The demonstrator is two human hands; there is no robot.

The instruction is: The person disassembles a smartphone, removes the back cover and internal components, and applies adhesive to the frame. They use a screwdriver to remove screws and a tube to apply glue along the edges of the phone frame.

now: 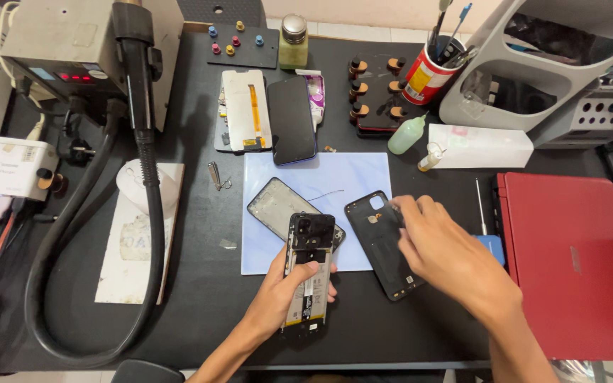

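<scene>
My left hand (289, 287) grips an opened phone body (309, 266) with its black board and battery showing, held upright over the front of the dark desk. My right hand (438, 248) rests on a black phone back cover (379, 237) lying to the right, fingertips pinched near its top edge; I cannot tell if they hold something small. A grey phone frame (274, 206) lies on the light blue mat (321, 177) behind the held phone.
A red laptop (569, 262) lies at the right. A hot-air station (65, 50) with thick black hose (150, 213) is at the left. A screen panel (244, 110), a dark phone (291, 119), a tool cup (428, 74) and small bottles stand behind.
</scene>
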